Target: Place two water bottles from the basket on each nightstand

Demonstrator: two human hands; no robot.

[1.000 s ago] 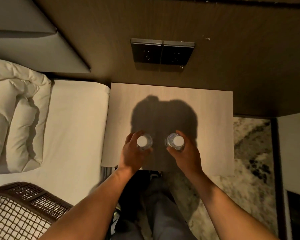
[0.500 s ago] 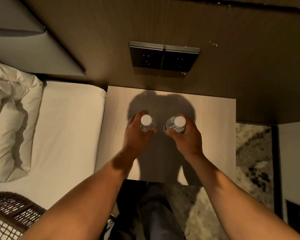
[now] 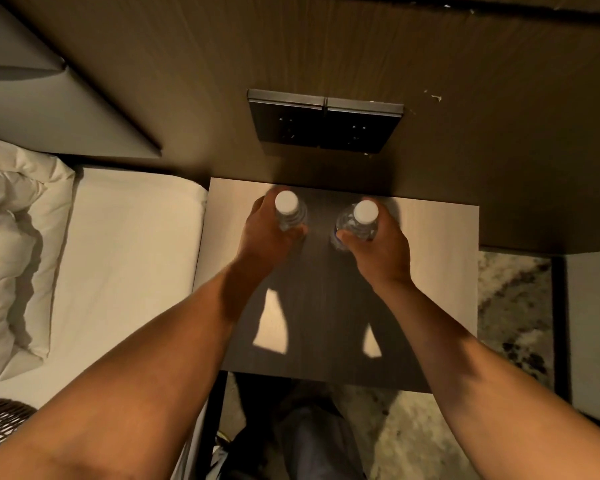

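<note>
Two clear water bottles with white caps stand upright over the back part of the light wooden nightstand (image 3: 440, 271). My left hand (image 3: 267, 233) grips the left bottle (image 3: 288, 211) around its body. The right bottle (image 3: 361, 220) is held the same way by my right hand (image 3: 378, 251). The bottles are about a hand's width apart, close to the wall. Their bases are hidden by my hands, so I cannot tell whether they touch the nightstand top. A corner of the dark wicker basket (image 3: 0, 427) shows at the bottom left.
A dark socket panel (image 3: 323, 124) sits on the brown wall just above the nightstand. The white bed (image 3: 125, 271) with a pillow (image 3: 11, 244) lies directly left of it. Patterned carpet (image 3: 513, 306) is on the right, and my legs stand in front.
Both hands have carried the bottles from the nightstand's front edge toward its back, near the wall. The view has shifted forward, so the basket has mostly left the frame.
</note>
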